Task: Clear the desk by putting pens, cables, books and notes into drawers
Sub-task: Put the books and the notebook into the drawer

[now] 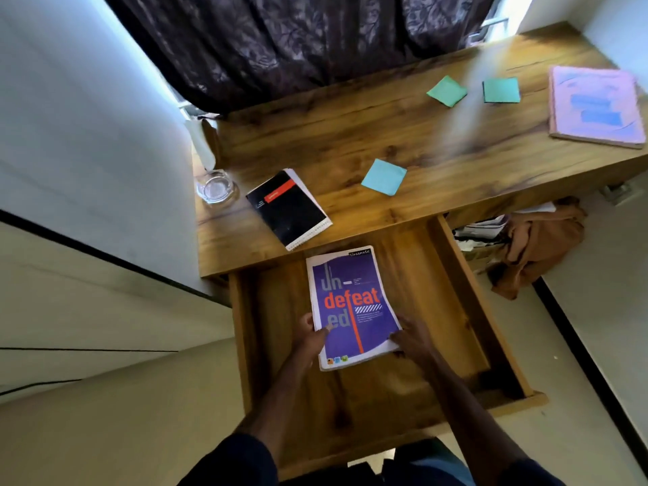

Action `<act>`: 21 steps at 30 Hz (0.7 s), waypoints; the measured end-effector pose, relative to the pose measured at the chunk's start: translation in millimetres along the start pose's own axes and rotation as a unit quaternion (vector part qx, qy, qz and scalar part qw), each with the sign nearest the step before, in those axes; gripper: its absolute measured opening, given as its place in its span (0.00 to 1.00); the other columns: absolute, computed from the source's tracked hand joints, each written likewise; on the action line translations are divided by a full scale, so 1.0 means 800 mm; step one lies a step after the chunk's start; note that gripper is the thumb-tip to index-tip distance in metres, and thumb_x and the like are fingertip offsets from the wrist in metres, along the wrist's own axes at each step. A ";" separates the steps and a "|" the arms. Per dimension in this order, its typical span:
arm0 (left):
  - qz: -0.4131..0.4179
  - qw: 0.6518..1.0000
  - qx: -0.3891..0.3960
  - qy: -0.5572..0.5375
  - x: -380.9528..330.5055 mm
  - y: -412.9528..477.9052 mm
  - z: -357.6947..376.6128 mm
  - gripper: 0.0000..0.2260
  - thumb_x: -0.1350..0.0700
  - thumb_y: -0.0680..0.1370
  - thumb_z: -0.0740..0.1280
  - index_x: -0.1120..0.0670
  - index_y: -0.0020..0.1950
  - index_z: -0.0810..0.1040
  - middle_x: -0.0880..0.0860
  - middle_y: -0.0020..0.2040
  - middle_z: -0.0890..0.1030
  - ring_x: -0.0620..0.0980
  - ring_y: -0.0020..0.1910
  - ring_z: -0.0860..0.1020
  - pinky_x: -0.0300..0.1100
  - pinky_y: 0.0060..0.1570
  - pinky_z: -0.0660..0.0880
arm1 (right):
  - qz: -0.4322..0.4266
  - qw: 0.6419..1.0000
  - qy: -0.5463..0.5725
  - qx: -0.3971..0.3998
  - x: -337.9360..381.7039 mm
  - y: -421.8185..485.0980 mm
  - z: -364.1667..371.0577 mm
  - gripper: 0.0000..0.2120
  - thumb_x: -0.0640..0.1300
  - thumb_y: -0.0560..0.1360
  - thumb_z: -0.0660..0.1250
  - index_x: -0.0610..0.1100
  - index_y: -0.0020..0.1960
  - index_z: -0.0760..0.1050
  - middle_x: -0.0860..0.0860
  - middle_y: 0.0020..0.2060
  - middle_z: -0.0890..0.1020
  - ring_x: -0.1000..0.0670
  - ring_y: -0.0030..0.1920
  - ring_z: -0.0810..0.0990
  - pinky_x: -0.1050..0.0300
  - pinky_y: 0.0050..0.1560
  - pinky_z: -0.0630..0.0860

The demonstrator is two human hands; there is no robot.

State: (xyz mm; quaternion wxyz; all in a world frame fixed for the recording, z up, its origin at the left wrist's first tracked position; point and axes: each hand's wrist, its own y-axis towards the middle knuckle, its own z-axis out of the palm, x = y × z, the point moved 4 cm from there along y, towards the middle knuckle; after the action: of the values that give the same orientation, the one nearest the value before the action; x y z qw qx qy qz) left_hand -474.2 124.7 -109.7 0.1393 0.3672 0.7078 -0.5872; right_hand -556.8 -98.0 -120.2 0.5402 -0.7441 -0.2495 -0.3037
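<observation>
The purple book (350,306) lay in the open drawer (413,282); the left hand (310,336) pinched its left edge, thumb on top; the right hand (412,340) gripped its right edge, fingertips hard to see; on the desk (350,135) lay a black book (287,208), three sticky notes (384,177) and a blurry pink book (596,107).

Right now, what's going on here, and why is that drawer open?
A person is tidying a wooden desk. The left hand and right hand hold a purple notebook by its side edges, low inside the open drawer. Still on the desk are a black notebook, three sticky notes, a pink book and a glass dish.
</observation>
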 end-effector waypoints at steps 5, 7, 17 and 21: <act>0.003 0.994 -0.041 0.103 0.035 0.019 -0.080 0.24 0.64 0.79 0.69 0.62 0.74 0.68 0.62 0.69 0.77 0.61 0.66 0.78 0.55 0.64 0.76 | 0.015 0.999 -0.032 0.018 -0.002 -0.001 0.088 0.17 0.27 0.75 0.66 0.32 0.64 0.77 0.40 0.47 0.84 0.47 0.37 0.82 0.56 0.30 0.77; 0.016 0.986 -0.065 0.153 0.046 0.022 -0.108 0.24 0.66 0.79 0.67 0.62 0.74 0.67 0.62 0.68 0.77 0.60 0.66 0.77 0.51 0.65 0.74 | -0.020 0.998 -0.037 0.037 0.010 -0.009 0.124 0.22 0.40 0.74 0.72 0.30 0.64 0.77 0.46 0.45 0.84 0.59 0.35 0.83 0.64 0.33 0.78; 0.101 0.877 -0.004 0.470 0.059 0.018 -0.114 0.31 0.55 0.82 0.65 0.57 0.81 0.54 0.61 0.81 0.52 0.59 0.79 0.59 0.50 0.74 0.67 | 0.011 0.970 -0.239 0.047 0.023 -0.023 0.200 0.34 0.58 0.74 0.59 0.41 0.75 0.66 0.39 0.69 0.75 0.38 0.68 0.74 0.52 0.67 0.71; 0.119 0.814 0.048 0.567 0.071 0.019 -0.108 0.35 0.50 0.82 0.66 0.57 0.82 0.51 0.63 0.82 0.48 0.62 0.81 0.53 0.54 0.76 0.62 | 0.060 0.927 -0.366 0.058 0.020 -0.023 0.213 0.33 0.46 0.80 0.64 0.47 0.81 0.53 0.36 0.71 0.59 0.32 0.72 0.60 0.41 0.70 0.69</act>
State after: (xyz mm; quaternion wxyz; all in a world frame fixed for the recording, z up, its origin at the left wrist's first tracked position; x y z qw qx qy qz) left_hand -482.8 226.3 -132.9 -0.2358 0.7225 0.5833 -0.2866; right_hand -527.6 71.2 -135.8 0.4706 -0.7847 -0.4017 0.0375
